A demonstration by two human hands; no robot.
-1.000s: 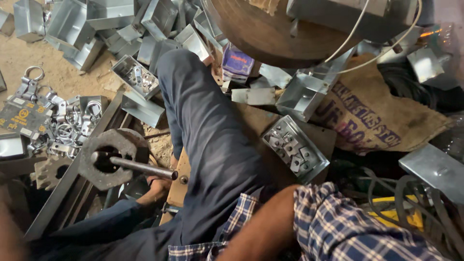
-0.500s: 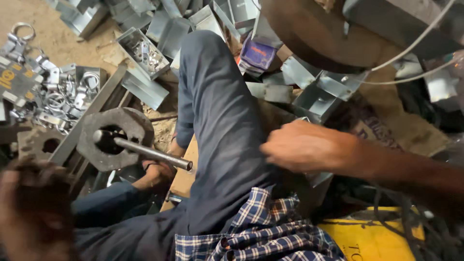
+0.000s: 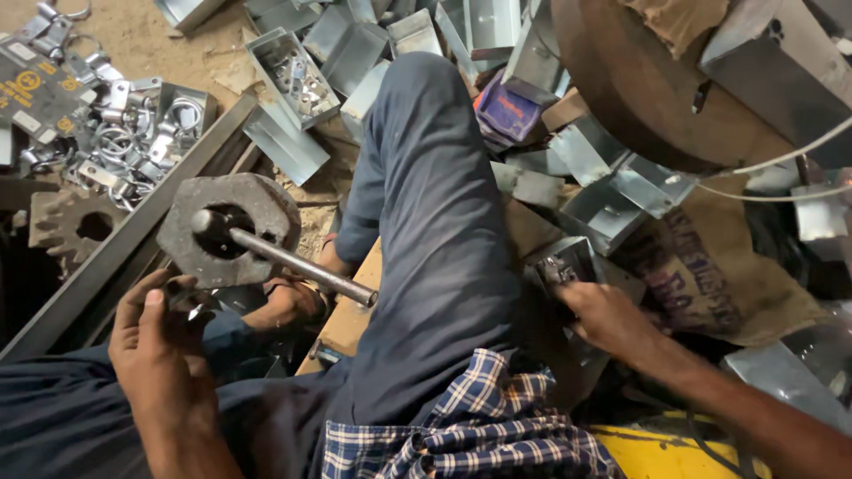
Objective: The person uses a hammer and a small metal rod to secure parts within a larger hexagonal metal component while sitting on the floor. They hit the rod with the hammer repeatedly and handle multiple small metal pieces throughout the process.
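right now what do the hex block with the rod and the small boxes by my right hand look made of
Hex block: looks like cast iron, grey, rough and pitted.
Rod: probably steel, smooth dull grey with a slight sheen.
Small boxes: thin folded sheet metal, bright and silvery, perhaps galvanised.
The right hand reaches into one; its contents are too unclear to judge.

Left hand (image 3: 160, 341) pinching a small metal piece (image 3: 180, 293) beside the hexagonal block (image 3: 232, 226); right hand (image 3: 608, 315) in a metal box (image 3: 568, 266).

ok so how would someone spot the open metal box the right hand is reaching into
Start at the raised knee in dark blue trousers and go down its right side to the right hand. The open grey metal box sits at its fingertips, beside the burlap sack. Unlike the empty folded boxes just above it, it holds small metal parts.
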